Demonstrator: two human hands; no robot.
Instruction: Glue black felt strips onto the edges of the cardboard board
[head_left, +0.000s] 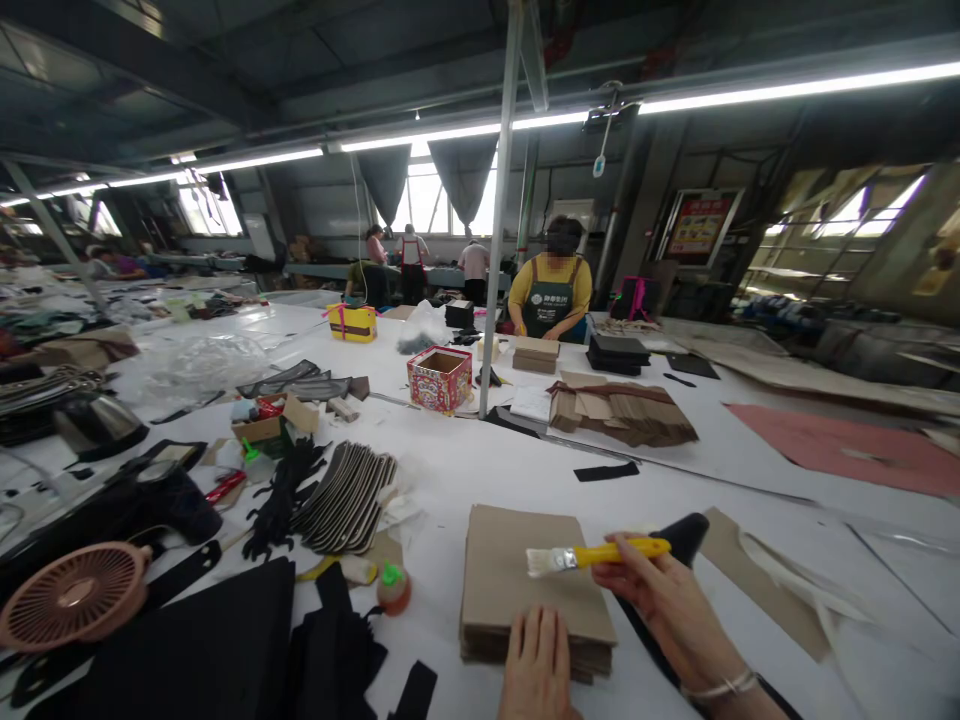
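A stack of brown card sheets (517, 570) lies on the white table in front of me. My left hand (538, 665) rests flat on the stack's near edge, fingers together. My right hand (667, 605) holds a yellow-handled brush (592, 555) level above the stack's right side, white bristles pointing left. A black leather piece (686, 535) lies just behind the right hand.
To the left lie a fanned row of dark cut pieces (345, 495), a small glue bottle with a green cap (393, 588), black material (202, 650) and a pink fan (75, 595). A metal pole (496, 230) stands mid-table. A person in a green apron (549, 285) works across the table.
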